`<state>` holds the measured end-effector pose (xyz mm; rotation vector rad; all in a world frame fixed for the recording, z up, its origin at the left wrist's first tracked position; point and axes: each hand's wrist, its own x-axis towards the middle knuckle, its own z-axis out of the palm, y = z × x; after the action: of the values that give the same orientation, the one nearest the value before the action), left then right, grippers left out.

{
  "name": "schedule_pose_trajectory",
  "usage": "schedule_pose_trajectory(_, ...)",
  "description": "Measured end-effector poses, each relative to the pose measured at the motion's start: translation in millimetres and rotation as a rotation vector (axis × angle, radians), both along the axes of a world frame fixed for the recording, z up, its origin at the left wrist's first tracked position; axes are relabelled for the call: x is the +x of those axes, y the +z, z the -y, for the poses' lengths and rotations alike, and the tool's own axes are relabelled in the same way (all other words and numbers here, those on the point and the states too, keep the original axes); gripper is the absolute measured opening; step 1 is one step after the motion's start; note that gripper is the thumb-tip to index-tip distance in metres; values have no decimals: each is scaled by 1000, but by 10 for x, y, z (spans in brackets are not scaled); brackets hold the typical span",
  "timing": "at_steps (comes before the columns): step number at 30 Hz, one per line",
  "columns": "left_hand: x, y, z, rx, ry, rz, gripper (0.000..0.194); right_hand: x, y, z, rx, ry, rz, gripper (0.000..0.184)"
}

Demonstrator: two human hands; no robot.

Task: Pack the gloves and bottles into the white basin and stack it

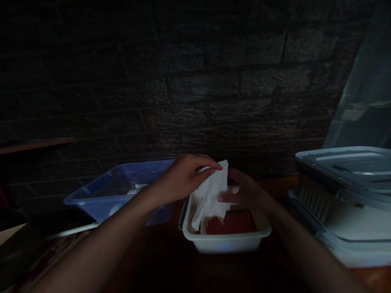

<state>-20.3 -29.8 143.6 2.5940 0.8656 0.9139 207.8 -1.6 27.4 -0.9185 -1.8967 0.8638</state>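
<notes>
My left hand [195, 175] pinches the upper edge of a white tissue or thin paper sheet [210, 191] between thumb and fingers. The sheet hangs crumpled into an off-white plastic tub [227, 244], its lower end over the tub's left part. At the sheet's right edge is my right hand [247, 191], slightly blurred, thumb and fingers apart; the thumb overlaps the sheet, and I cannot tell whether it touches. Inside the tub lies a flat dark red item [233, 223], partly covered by the sheet.
A translucent blue bin [91, 200] with white items inside stands to the left, partly behind my left arm. At right, lidded clear-topped containers [360, 167] are stacked on the wooden surface [279, 185]. A dark brick wall [195, 89] rises behind. The light is dim.
</notes>
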Motion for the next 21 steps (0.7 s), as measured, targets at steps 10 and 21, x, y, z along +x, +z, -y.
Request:
schedule_pose_trajectory(10, 15, 158, -98, -108, -24, 13, 21, -66, 67, 80, -402, 192, -77, 60)
schedule_pose_trajectory(21, -111, 184, -226, -146, 225, 233, 29, 118, 7, 181, -563, 223, -137, 52)
